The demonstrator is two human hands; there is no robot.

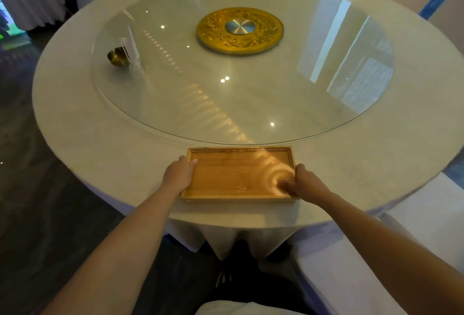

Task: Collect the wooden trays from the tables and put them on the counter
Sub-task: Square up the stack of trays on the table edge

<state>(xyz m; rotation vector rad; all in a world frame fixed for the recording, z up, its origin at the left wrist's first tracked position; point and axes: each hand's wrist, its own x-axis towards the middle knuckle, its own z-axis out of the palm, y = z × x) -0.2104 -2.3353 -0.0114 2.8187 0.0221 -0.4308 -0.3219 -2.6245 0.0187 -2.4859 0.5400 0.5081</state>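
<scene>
A rectangular wooden tray [238,171] lies flat on the near edge of a round white-clothed table [105,154]. My left hand [178,174] grips the tray's left rim, thumb over the inner edge. My right hand [305,184] holds the tray's right rim near the front corner, thumb inside the tray. The tray holds nothing. No counter is in view.
A round glass turntable [301,103] covers the table's middle, with a gold disc [240,30] at its centre and a small gold bowl [117,56] with a clear stand at the left. White-covered chairs [431,219] stand at the right and behind the table. Dark floor lies to the left.
</scene>
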